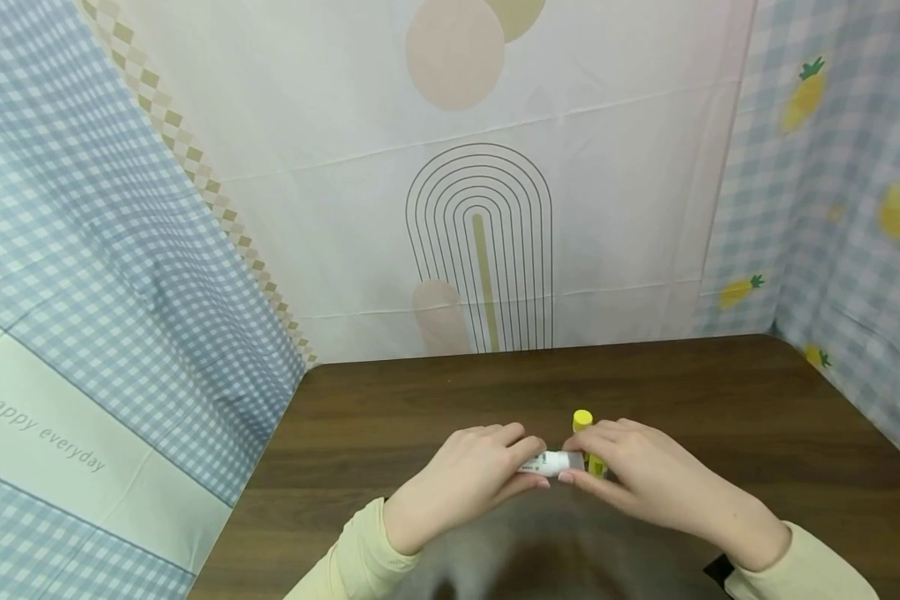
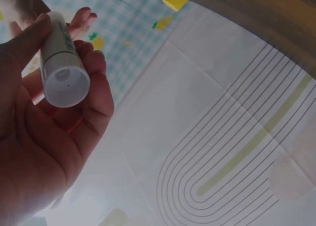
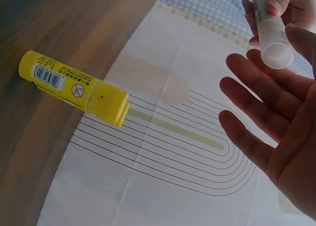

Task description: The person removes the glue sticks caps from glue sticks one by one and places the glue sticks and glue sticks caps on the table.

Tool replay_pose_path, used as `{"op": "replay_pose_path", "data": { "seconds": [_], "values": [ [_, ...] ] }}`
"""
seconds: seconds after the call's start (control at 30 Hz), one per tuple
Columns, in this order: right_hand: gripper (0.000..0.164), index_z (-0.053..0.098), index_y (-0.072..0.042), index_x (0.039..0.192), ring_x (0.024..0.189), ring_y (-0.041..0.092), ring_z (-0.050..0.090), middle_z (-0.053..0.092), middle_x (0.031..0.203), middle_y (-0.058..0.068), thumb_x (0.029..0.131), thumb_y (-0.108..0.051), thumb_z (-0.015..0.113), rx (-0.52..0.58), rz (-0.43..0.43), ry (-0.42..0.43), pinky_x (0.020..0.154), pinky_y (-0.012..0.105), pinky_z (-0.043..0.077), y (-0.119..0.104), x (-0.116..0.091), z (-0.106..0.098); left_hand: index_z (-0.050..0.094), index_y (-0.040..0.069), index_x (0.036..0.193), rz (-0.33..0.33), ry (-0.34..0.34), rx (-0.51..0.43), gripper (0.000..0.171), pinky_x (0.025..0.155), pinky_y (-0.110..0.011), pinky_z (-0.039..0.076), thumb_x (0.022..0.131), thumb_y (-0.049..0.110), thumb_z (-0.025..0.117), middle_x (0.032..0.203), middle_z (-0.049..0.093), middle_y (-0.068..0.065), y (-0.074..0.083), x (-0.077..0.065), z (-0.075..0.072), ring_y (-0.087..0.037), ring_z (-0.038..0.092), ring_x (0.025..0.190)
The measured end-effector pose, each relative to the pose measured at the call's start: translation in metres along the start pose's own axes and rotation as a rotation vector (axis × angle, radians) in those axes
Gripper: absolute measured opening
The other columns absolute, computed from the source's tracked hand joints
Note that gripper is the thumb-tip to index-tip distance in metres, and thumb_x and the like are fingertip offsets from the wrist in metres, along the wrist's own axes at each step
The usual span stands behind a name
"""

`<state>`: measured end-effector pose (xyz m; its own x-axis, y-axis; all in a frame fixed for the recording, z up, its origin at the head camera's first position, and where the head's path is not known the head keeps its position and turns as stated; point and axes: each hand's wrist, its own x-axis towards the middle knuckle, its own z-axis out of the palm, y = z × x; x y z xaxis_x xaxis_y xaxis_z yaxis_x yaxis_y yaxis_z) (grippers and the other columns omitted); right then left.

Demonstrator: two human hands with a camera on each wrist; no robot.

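Note:
A white glue stick (image 1: pixel 551 462) with a translucent cap (image 3: pixel 276 51) lies level between the two hands, above the table. My left hand (image 1: pixel 465 467) grips its white body with thumb and curled fingers; the hollow end (image 2: pixel 66 85) faces the left wrist camera. At the cap end, my right hand (image 1: pixel 645 471) pinches with thumb and index finger, its other fingers (image 3: pixel 252 95) spread fairly straight. Just behind the right fingers a yellow glue stick (image 3: pixel 64 83) stands upright on the table, partly hidden by that hand in the head view.
The dark wooden table (image 1: pixel 390 400) runs back to a white cloth (image 1: pixel 330 250) printed with arches and circles. Blue checked curtains (image 1: pixel 82 208) hang at the left and right sides.

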<state>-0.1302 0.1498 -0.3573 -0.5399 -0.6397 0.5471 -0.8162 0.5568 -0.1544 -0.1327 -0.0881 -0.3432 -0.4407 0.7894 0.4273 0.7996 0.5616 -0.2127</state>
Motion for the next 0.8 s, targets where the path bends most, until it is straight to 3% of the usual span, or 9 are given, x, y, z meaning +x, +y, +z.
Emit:
{"op": "replay_pose_path", "data": {
  "seconds": [0.37, 0.8],
  "values": [
    [0.024, 0.055, -0.029, 0.095, 0.060, -0.004, 0.036, 0.040, 0.074, -0.026, 0.081, -0.041, 0.070, 0.019, -0.010, 0.025, 0.054, 0.017, 0.034, 0.002, -0.003, 0.006, 0.062, 0.020, 0.100, 0.012, -0.012, 0.022, 0.032, 0.057, -0.017, 0.040, 0.083, 0.047, 0.064, 0.079, 0.047, 0.011, 0.001, 0.001, 0.003, -0.003, 0.043, 0.065],
    [0.029, 0.056, -0.026, 0.093, 0.060, -0.003, 0.037, 0.043, 0.077, -0.025, 0.076, -0.041, 0.074, 0.015, -0.015, 0.026, 0.054, 0.017, 0.035, 0.000, -0.003, 0.011, 0.061, 0.017, 0.095, 0.003, -0.058, 0.018, 0.027, 0.056, -0.017, 0.041, 0.081, 0.038, 0.071, 0.078, 0.051, 0.010, 0.003, 0.001, 0.003, -0.005, 0.046, 0.067]
  ]
}}
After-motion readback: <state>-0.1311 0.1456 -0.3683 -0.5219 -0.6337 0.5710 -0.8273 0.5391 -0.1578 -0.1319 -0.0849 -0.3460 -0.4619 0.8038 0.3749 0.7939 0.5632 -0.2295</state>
